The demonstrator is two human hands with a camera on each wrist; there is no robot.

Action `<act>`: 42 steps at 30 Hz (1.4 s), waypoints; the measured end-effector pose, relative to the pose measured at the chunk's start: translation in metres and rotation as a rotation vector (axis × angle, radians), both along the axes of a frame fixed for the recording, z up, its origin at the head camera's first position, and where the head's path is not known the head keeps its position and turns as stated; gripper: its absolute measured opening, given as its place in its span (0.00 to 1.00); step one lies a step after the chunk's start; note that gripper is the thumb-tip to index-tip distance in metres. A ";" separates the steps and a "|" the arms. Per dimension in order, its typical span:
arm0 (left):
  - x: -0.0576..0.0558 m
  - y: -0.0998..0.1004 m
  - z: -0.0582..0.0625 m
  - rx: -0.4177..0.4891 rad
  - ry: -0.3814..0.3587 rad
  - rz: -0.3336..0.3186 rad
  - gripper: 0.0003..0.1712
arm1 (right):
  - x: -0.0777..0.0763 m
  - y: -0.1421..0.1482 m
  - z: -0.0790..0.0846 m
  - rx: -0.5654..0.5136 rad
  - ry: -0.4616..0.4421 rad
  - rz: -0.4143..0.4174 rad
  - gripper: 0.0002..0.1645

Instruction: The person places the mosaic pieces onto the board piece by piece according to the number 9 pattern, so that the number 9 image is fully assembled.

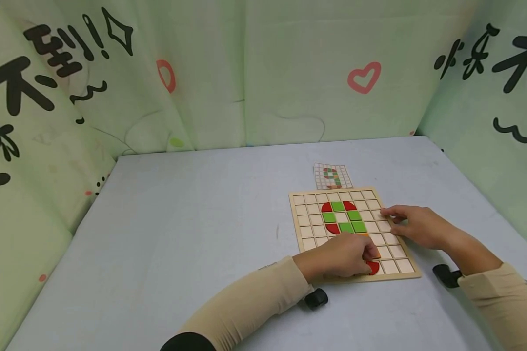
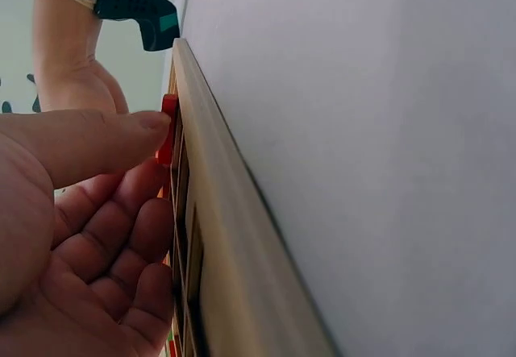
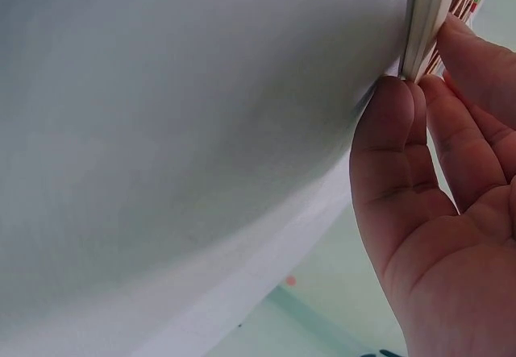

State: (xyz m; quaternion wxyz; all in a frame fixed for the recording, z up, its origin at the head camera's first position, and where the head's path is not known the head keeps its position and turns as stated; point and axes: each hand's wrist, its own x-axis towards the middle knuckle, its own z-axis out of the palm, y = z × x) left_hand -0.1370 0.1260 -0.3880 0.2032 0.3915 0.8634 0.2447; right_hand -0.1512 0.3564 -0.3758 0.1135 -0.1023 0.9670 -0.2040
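A wooden grid board (image 1: pixel 404 265) lies on the table, with red rounded-corner tiles and green square tiles set in its upper and middle cells. My left hand (image 1: pixel 344 253) reaches over the board's lower part and pinches a red quarter-round tile (image 1: pixel 373 267) near the bottom row. In the left wrist view, the thumb presses the red tile (image 2: pixel 167 127) from one side, its fingers curled behind. Beside that hand, orange tiles (image 1: pixel 377 253) are partly covered. At the right edge, my right hand (image 1: pixel 423 226) grips the board's frame (image 3: pixel 427 26), thumb on the upper face and fingertips at the side.
A small printed pattern card (image 1: pixel 332 175) lies just beyond the board's far edge. The white table (image 1: pixel 193 219) extends to the left. Pale green curtains (image 1: pixel 290 73) with dark lettering and hearts surround it. Black straps with devices sit near both wrists.
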 end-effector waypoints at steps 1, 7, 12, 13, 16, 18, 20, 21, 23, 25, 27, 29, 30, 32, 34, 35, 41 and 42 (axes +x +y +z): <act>0.000 0.000 0.000 0.001 -0.007 0.003 0.12 | 0.000 0.000 0.000 0.001 -0.003 -0.002 0.28; 0.000 0.001 0.002 -0.014 0.003 0.012 0.11 | 0.001 -0.001 -0.001 -0.005 -0.014 -0.007 0.28; 0.001 0.001 0.003 -0.020 0.017 0.019 0.10 | 0.001 0.000 -0.001 -0.003 -0.009 -0.008 0.28; 0.001 0.001 0.004 -0.020 0.019 0.020 0.10 | 0.001 0.000 -0.001 -0.002 -0.010 -0.008 0.28; 0.000 0.001 0.004 -0.015 0.031 0.015 0.09 | 0.000 0.000 -0.001 0.001 -0.008 -0.007 0.28; 0.000 0.002 0.003 -0.016 0.041 0.014 0.08 | 0.000 0.000 -0.001 0.002 -0.008 -0.008 0.28; 0.000 0.002 0.003 -0.019 0.052 0.012 0.08 | 0.000 0.000 -0.001 0.000 -0.009 -0.007 0.28; -0.001 0.003 0.002 -0.020 0.057 0.012 0.08 | 0.000 -0.001 -0.001 -0.001 -0.009 -0.008 0.28; -0.001 0.003 0.002 -0.024 0.063 0.015 0.07 | 0.000 -0.001 0.000 0.002 -0.011 -0.013 0.28; -0.001 0.003 0.002 -0.023 0.066 0.015 0.06 | 0.000 -0.001 0.000 0.001 -0.012 -0.014 0.28; -0.001 0.004 0.002 -0.024 0.068 0.020 0.06 | 0.000 -0.001 0.000 0.001 -0.014 -0.016 0.28; -0.001 0.004 0.002 -0.023 0.066 0.021 0.06 | 0.000 -0.001 0.000 0.002 -0.014 -0.017 0.28; -0.002 0.004 0.002 -0.023 0.067 0.020 0.06 | 0.000 -0.001 0.000 0.001 -0.013 -0.016 0.28; -0.003 0.004 0.001 -0.016 0.066 0.020 0.07 | 0.000 -0.001 0.000 0.000 -0.011 -0.013 0.28; -0.004 0.004 0.000 -0.001 0.057 0.018 0.09 | 0.000 -0.001 -0.001 0.000 -0.010 -0.012 0.28; -0.004 0.003 0.000 0.009 0.054 0.017 0.09 | 0.000 0.000 -0.001 0.000 -0.010 -0.012 0.28; -0.009 0.004 -0.001 0.041 0.004 0.001 0.15 | 0.000 0.000 -0.001 0.000 -0.017 -0.010 0.28; -0.010 0.003 -0.001 0.040 -0.006 -0.003 0.16 | 0.000 0.000 -0.001 0.000 -0.017 -0.010 0.28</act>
